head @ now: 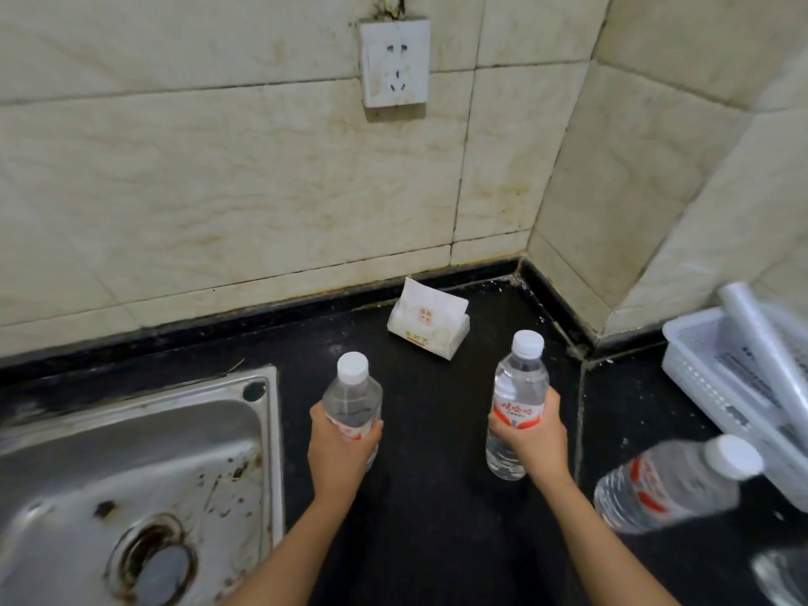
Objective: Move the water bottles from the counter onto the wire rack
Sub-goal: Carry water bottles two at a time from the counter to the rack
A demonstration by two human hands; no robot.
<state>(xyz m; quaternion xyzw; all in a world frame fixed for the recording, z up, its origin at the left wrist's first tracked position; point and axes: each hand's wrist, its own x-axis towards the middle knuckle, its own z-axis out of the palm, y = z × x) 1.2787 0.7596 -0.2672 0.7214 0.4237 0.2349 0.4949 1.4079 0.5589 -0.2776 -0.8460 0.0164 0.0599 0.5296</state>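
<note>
Both forearms low; our left hand and right hand each grip a bottle upright, left bottle at 11 o'clock, right bottle at 1; lift straight, rack unseen.

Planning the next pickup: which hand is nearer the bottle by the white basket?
Right. The right hand is just left of that bottle; the left hand is farther left, beside the sink.

Head view, single camera.
Looks forward and down, close over dark counter, facing tiled wall corner.
</note>
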